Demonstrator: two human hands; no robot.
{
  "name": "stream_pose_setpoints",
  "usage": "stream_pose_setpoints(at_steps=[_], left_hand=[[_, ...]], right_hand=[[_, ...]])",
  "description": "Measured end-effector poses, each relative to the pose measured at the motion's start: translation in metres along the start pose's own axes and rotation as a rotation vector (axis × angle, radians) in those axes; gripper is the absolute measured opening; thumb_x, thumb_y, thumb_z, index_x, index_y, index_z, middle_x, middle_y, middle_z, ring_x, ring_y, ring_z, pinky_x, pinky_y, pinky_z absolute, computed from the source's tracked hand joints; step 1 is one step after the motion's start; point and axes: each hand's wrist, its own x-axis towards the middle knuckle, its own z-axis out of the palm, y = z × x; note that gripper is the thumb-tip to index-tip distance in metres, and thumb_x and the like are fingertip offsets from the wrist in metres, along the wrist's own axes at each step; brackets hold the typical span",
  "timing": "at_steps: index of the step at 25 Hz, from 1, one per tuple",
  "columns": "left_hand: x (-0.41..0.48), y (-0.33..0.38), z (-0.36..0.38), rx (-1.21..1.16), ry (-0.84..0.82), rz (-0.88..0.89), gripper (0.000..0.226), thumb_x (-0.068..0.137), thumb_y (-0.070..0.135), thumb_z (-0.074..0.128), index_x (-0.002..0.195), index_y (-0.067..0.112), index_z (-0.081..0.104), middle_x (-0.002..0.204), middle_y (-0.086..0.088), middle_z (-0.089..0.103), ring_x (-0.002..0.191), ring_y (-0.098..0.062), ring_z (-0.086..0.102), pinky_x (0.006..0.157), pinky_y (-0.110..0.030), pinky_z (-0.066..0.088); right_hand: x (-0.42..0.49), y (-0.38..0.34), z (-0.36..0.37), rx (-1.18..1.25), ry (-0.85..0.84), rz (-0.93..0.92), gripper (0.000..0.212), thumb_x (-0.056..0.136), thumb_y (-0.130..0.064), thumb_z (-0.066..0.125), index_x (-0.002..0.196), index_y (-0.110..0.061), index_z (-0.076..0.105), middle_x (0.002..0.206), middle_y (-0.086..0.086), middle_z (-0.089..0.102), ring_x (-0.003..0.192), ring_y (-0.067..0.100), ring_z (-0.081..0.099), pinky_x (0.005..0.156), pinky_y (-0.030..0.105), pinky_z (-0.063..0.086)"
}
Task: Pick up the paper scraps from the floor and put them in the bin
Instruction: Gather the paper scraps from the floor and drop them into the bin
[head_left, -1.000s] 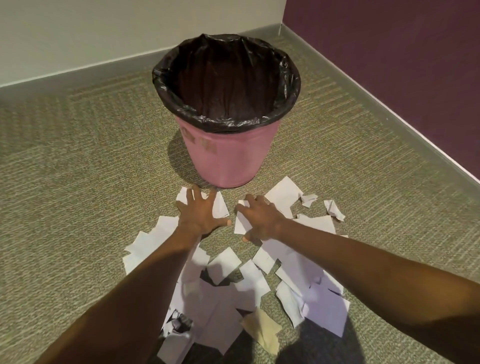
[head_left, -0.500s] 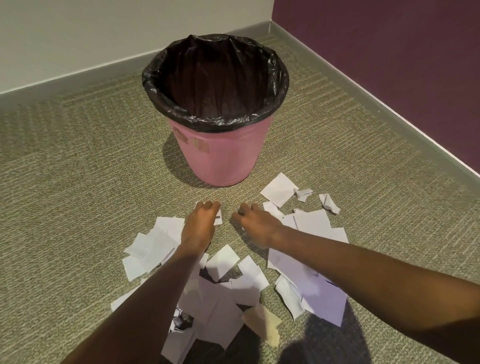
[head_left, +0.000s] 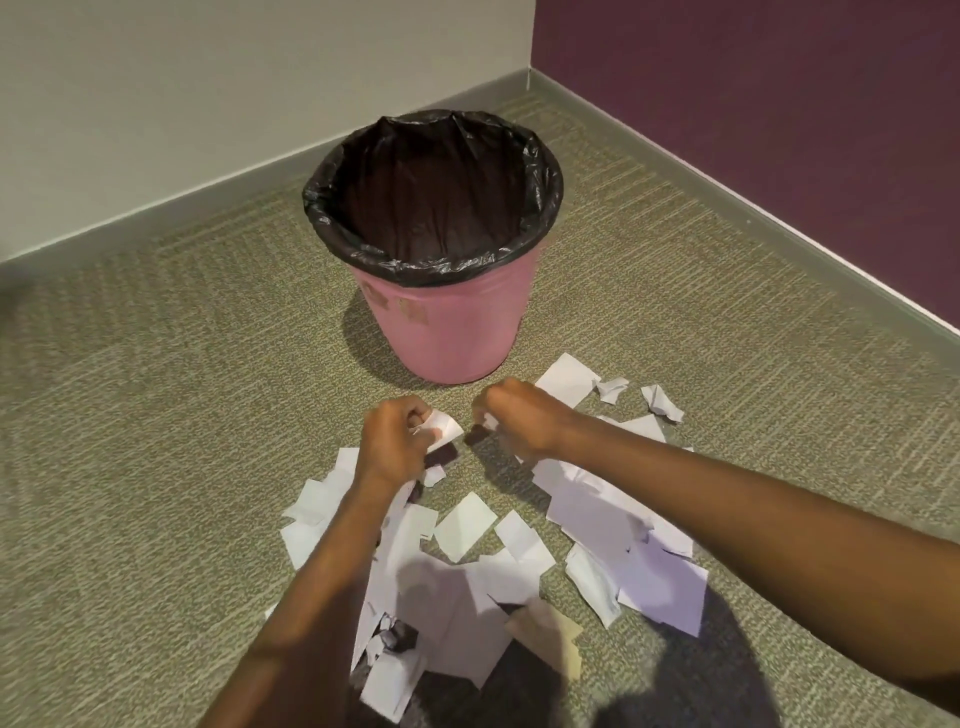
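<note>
Carpeted corner floor (head_left: 156, 415): pink bin (head_left: 447, 332) at twelve o'clock; left hand (head_left: 397, 441) and right hand (head_left: 519, 415) each closed on paper scraps (head_left: 467, 525).

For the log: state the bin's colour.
Pink bin, lined with a black bag; shows in the head view.

Cream wall (head_left: 208, 93), purple wall (head_left: 779, 104), grey skirting (head_left: 156, 228).

We are looking at a smooth pink plastic bin (head_left: 451, 332) lined with a glossy, crinkled black plastic bag (head_left: 431, 208), standing on rough, woven, matt olive carpet (head_left: 156, 415) strewn with thin, matt white paper scraps (head_left: 613, 525), some creased.
</note>
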Motion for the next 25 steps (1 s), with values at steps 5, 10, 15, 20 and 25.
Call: stream_pose_setpoints(at_steps=[5,10,15,20,25], left_hand=[[-0.024,0.065,-0.084,-0.421,0.089,-0.146,0.026,0.077,-0.009,0.073,0.071,0.011,0.058,0.068,-0.001,0.057,0.065,-0.021,0.061,0.06,-0.032,0.062],[-0.046,0.146,-0.191,-0.815,0.305,-0.069,0.022,0.081,-0.011,0.066,0.079,0.01,0.059,0.088,-0.012,0.067,0.077,-0.02,0.073,0.065,-0.028,0.062],[0.02,0.208,-0.2,-0.8,0.282,0.008,0.019,0.08,-0.01,0.069,0.077,0.005,0.059,0.099,-0.017,0.066,0.086,-0.031,0.072,0.068,-0.035,0.062],[0.085,0.209,-0.157,-0.612,0.205,-0.111,0.024,0.079,-0.01,0.069,0.07,0.004,0.053,0.083,-0.023,0.065,0.058,-0.032,0.071,0.058,-0.041,0.062],[0.094,0.201,-0.131,-0.521,0.137,-0.158,0.022,0.076,0.002,0.075,0.09,0.005,0.06,0.088,-0.013,0.064,0.068,-0.027,0.065,0.066,-0.043,0.06]], right_hand=[[-0.021,-0.033,-0.08,0.128,0.06,-0.106,0.023,0.079,0.008,0.066,0.095,-0.008,0.073,0.101,0.003,0.069,0.101,0.02,0.062,0.078,0.022,0.045],[-0.058,-0.062,-0.184,0.498,0.36,-0.126,0.024,0.079,-0.001,0.076,0.096,-0.018,0.076,0.106,-0.011,0.071,0.092,-0.003,0.062,0.077,0.008,0.049],[-0.015,-0.043,-0.223,0.956,0.797,0.098,0.024,0.075,0.009,0.073,0.095,-0.005,0.074,0.096,0.004,0.071,0.086,0.016,0.07,0.07,0.033,0.062],[0.036,-0.021,-0.202,1.019,0.892,0.331,0.022,0.076,0.006,0.073,0.094,-0.006,0.071,0.092,0.006,0.07,0.09,0.025,0.072,0.071,0.036,0.063],[0.056,-0.012,-0.179,0.98,0.796,0.333,0.021,0.085,-0.012,0.071,0.105,-0.011,0.069,0.103,0.005,0.072,0.095,0.022,0.07,0.082,0.04,0.06]])
